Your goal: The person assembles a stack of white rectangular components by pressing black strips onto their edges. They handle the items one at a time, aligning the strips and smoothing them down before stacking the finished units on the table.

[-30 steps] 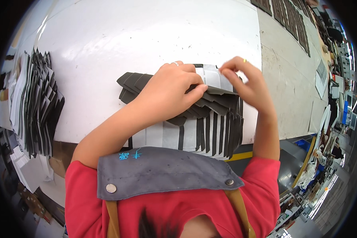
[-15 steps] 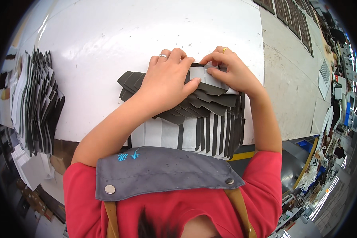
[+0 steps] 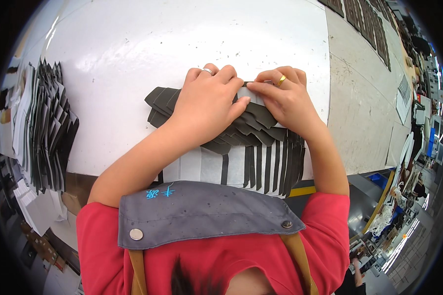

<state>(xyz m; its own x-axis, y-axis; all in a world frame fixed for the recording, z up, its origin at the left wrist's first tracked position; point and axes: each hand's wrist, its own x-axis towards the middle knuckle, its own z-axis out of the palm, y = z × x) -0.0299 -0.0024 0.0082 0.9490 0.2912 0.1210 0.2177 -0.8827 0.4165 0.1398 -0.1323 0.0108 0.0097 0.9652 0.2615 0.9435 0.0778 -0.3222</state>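
Note:
A fanned stack of dark grey pieces with white undersides [image 3: 189, 164] lies in front of me at the table's near edge, layers overlapping like shingles. My left hand [image 3: 206, 103], with a silver ring, rests over the top piece. Its fingertips hold that piece's far edge and its thumb presses on the dark grey surface. My right hand [image 3: 291, 101], with a gold ring, pinches the same far edge, close beside the left fingertips. Between the hands, a pale patch of the top piece [image 3: 243, 93] shows below a narrow dark edge. The right fingertips partly hide the edge.
Another upright stack of dark and white sheets [image 3: 47, 128] stands at the left. White sheets [image 3: 34, 209] lie below it. The white tabletop [image 3: 133, 44] meets a beige board [image 3: 354, 98] at right, with dark strips [image 3: 362, 24] at its far end.
My right hand has shifted its grip along the far edge toward my left hand, its thumb and fingers now drawn together there. The left hand has hardly moved. Part of a person appears at lower right.

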